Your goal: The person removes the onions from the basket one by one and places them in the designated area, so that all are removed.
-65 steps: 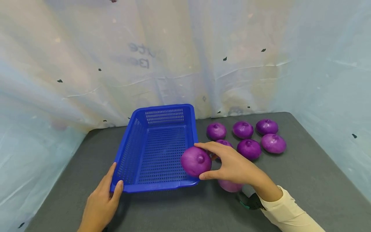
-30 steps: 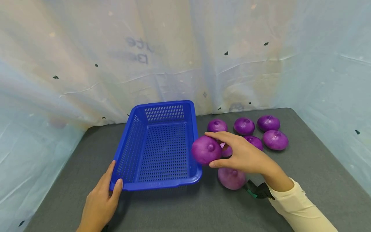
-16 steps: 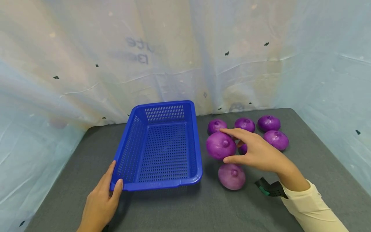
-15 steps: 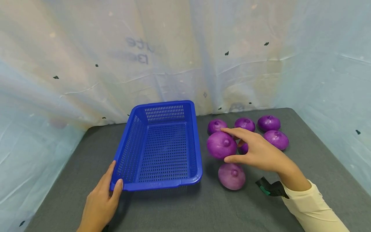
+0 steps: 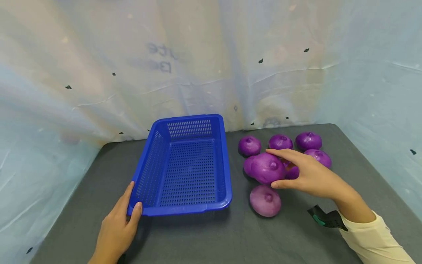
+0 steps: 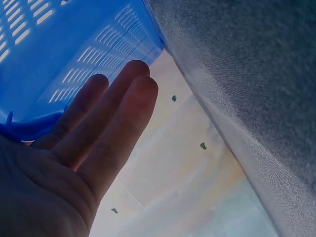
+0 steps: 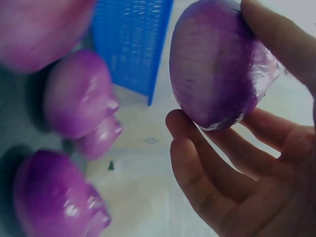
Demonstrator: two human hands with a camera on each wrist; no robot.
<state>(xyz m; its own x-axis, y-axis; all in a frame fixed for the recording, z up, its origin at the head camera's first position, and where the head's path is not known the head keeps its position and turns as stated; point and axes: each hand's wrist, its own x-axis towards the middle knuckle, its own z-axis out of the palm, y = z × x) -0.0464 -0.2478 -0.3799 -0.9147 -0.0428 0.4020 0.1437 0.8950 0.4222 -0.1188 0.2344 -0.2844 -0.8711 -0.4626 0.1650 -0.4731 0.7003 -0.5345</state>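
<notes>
Fingers [image 7: 232, 148] and thumb of the right hand [image 5: 310, 176] are curled round a purple onion [image 5: 267, 168], which is held low among the other onions on the right part of the grey table [image 5: 211, 234], well clear of the blue basket [image 5: 184, 209]. Whether the held onion rests on its neighbours or is carried just above them cannot be told. In the right wrist view its round body is seen as glossy violet with fine paler streaks and a whitish patch at its lower edge; in the head view a small nub is shown on its top. One onion behind the held one is mostly hidden, only a sliver of it [image 5: 248, 165] being seen at the left, and another [image 5: 292, 172] is largely covered by the fingers. Three onions [image 5: 280, 141] are lined up at the back, one [image 5: 319, 157] is set at the far right, and a paler one [image 5: 265, 200] lies alone nearer the person. The near onions are blurred in the right wrist view. A black and green strap [image 5: 324, 218] is seen at the cream sleeve [image 5: 376, 242], cut off by the frame. The left hand [image 5: 117, 231] is laid against the basket's near left corner, fingers straight along its wall and thumb over the rim; its wrist is cut off.
</notes>
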